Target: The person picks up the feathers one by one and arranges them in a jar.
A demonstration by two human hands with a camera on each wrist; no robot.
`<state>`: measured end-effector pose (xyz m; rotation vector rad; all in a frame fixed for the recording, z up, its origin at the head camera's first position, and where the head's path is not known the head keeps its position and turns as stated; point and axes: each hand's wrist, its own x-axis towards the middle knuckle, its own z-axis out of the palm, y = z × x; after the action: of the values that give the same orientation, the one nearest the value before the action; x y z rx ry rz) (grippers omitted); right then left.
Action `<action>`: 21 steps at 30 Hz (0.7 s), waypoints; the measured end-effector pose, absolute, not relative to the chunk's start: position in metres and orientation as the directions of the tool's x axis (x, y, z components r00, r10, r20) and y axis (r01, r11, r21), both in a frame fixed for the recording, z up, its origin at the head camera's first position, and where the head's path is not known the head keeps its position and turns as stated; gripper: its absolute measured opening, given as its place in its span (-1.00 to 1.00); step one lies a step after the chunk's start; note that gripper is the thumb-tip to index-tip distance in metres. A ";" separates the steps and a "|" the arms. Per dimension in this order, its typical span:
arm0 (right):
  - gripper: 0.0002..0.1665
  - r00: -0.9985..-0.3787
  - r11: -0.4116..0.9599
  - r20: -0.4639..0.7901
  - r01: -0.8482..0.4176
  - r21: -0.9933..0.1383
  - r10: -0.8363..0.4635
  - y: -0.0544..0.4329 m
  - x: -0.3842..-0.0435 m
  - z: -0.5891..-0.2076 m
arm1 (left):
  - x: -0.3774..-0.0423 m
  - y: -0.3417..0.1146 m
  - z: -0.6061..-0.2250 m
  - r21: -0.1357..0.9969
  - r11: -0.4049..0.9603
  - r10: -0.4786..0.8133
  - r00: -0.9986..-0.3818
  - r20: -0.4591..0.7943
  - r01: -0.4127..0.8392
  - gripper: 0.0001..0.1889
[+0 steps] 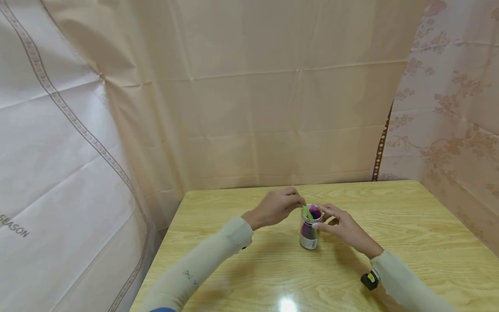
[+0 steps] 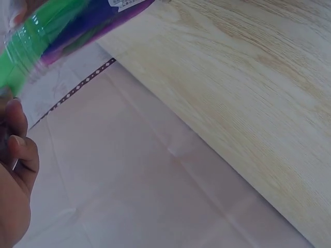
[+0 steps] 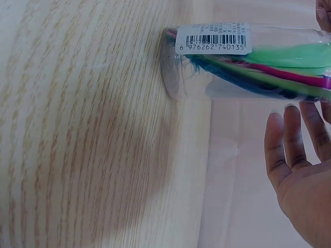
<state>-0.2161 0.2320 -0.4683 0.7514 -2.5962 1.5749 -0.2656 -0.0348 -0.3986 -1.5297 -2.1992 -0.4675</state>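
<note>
A clear plastic jar (image 1: 309, 234) stands upright on the wooden table, its barcode label (image 3: 213, 39) low on the side. Inside lie long, soft, feather-like pieces (image 3: 258, 77) in green, magenta and dark blue. My left hand (image 1: 276, 207) pinches the end of a green feather (image 1: 307, 212) at the jar's mouth; the feather's lower part is still within the jar. With thumb and fingers on opposite sides of the rim, my right hand (image 1: 343, 225) holds the jar. The left fingertips show only partly in the left wrist view (image 2: 18, 139).
The wooden table (image 1: 218, 273) reaches back to a beige cloth (image 1: 280, 108) hanging behind it. Patterned cloth (image 1: 448, 130) hangs at the right and pale cloth (image 1: 58, 173) at the left. A small black device (image 1: 369, 281) sits at the right wrist.
</note>
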 end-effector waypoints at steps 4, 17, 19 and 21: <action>-0.32 -0.886 0.378 0.253 -0.404 -0.833 -0.389 0.232 -0.216 -0.468 | -0.264 -0.030 -0.399 -0.001 0.331 0.831 -0.291 0.474 0.943 -0.85; -0.30 -0.885 0.375 0.256 -0.406 -0.833 -0.390 0.232 -0.217 -0.469 | -0.261 -0.020 -0.393 -0.078 0.380 0.896 -0.345 0.278 0.922 -0.56; -0.30 -0.885 0.377 0.255 -0.405 -0.833 -0.389 0.232 -0.217 -0.469 | -0.261 -0.019 -0.393 -0.073 0.376 0.898 -0.344 0.274 0.924 -0.57; -0.30 -0.887 0.379 0.252 -0.402 -0.833 -0.387 0.232 -0.217 -0.469 | -0.261 -0.019 -0.394 -0.073 0.374 0.899 -0.342 0.274 0.925 -0.59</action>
<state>-0.2169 0.2322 -0.4694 0.7430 -2.5965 1.5754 -0.2614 -0.0191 -0.3943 -1.6154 -2.3689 -0.1383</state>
